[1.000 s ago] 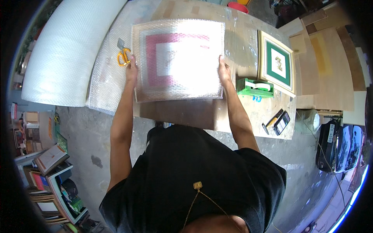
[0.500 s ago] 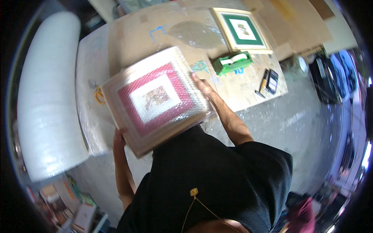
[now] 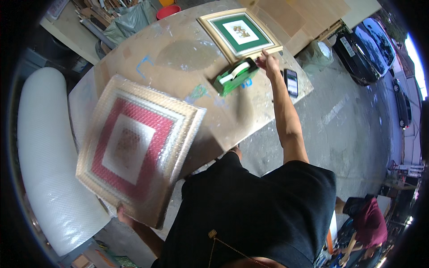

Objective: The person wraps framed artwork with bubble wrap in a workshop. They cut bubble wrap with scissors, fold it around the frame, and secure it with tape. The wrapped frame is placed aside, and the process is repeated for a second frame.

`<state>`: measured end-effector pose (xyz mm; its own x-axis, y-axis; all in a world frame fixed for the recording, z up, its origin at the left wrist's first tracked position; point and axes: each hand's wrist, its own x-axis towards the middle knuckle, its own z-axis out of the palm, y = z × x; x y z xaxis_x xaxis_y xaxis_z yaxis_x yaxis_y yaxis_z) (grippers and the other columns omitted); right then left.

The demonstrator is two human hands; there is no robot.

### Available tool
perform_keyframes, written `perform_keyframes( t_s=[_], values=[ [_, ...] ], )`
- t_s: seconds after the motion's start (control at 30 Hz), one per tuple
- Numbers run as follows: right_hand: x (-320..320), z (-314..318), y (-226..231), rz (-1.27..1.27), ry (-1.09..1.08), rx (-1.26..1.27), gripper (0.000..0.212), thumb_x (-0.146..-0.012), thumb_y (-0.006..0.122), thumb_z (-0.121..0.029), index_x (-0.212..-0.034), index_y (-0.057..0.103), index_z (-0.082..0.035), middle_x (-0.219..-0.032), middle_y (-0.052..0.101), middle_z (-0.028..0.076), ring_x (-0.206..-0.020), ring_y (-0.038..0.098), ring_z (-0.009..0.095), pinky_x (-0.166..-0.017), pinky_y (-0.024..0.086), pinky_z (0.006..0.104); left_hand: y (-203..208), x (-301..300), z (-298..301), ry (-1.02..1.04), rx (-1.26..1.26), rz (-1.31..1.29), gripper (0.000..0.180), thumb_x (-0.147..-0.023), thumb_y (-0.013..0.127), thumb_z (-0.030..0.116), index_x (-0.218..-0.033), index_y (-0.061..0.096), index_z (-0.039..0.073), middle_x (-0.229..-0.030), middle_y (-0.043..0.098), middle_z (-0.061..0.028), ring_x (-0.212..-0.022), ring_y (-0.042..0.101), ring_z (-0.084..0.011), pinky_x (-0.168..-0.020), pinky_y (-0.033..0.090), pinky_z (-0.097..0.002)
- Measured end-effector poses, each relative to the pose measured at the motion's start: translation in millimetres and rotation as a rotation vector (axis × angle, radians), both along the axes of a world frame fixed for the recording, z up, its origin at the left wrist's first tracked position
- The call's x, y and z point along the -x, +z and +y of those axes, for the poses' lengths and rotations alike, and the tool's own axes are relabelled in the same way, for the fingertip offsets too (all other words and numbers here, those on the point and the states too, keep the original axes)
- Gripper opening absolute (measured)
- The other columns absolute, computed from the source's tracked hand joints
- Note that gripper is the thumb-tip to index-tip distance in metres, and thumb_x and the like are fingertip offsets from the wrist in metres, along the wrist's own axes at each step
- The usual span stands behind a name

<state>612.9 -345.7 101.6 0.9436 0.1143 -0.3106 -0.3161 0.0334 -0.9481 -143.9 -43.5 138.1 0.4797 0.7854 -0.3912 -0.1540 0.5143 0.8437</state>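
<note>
My left hand (image 3: pixel 126 216) grips the lower edge of a picture frame wrapped in bubble wrap (image 3: pixel 185 129), tilted over the table's left part. Through the wrap show a pale gold border, a red mat and a small picture. My right hand (image 3: pixel 269 64) reaches across the table with thumb and forefinger apart, at the near edge of a gold picture frame with a green mat (image 3: pixel 225 38). Whether the fingers touch it I cannot tell. Just left of this hand stands a green tape dispenser (image 3: pixel 230 79). A phone (image 3: pixel 291 83) lies right of my forearm.
A big roll of bubble wrap (image 3: pixel 47 156) stands along the table's left side. Cardboard sheets (image 3: pixel 304 20) lie beyond the far right corner. A red bucket (image 3: pixel 168 12) is behind the table (image 3: pixel 178 56). At lower right is another person in maroon (image 3: pixel 371 223); a dark car (image 3: pixel 364 53) stands farther off.
My right hand has let go of the wrapped frame and moved out to the green-matted one. The wrapped frame has swung left and tilted, held by my left hand. The view has turned.
</note>
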Motion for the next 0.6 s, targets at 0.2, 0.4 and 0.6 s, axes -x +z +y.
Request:
perform_keyframes(
  t_s=[0.2,0.4,0.6],
  values=[
    [-139.1,-23.9,-142.2,0.18,-0.145,0.113,0.033,-0.082,0.073,-0.027,-0.098,0.064,0.0,-0.079,0.066,0.015,-0.057,0.064,0.026,-0.05,0.055,0.0375,36.5,-138.0,-64.4,0.384,-0.079,0.136,0.082,-0.069,0.065,0.04,-0.135,0.038,-0.001,-0.129,0.046,-0.0184,-0.117,0.045,-0.0362,-0.097,0.039,-0.0489],
    [-155.0,-1.4,-151.1,0.134,-0.177,0.606,0.041,-0.057,0.085,-0.032,-0.081,0.073,-0.001,-0.08,0.071,0.013,-0.073,0.069,0.024,-0.07,0.054,0.0363,61.2,-279.8,-84.3,0.38,-0.09,0.113,0.082,-0.072,0.061,0.041,-0.136,0.035,-0.001,-0.129,0.045,-0.0197,-0.119,0.044,-0.0365,-0.1,0.036,-0.0481],
    [-158.6,7.2,-117.6,0.273,-0.37,0.342,0.02,-0.063,0.077,-0.018,-0.071,0.071,0.0,-0.069,0.069,0.009,-0.06,0.064,0.019,-0.058,0.051,0.0339,112.2,-440.3,-92.4,0.192,0.11,0.058,0.073,-0.077,0.055,0.041,-0.136,0.036,0.003,-0.125,0.048,-0.0169,-0.115,0.048,-0.033,-0.099,0.037,-0.0452]
  ],
)
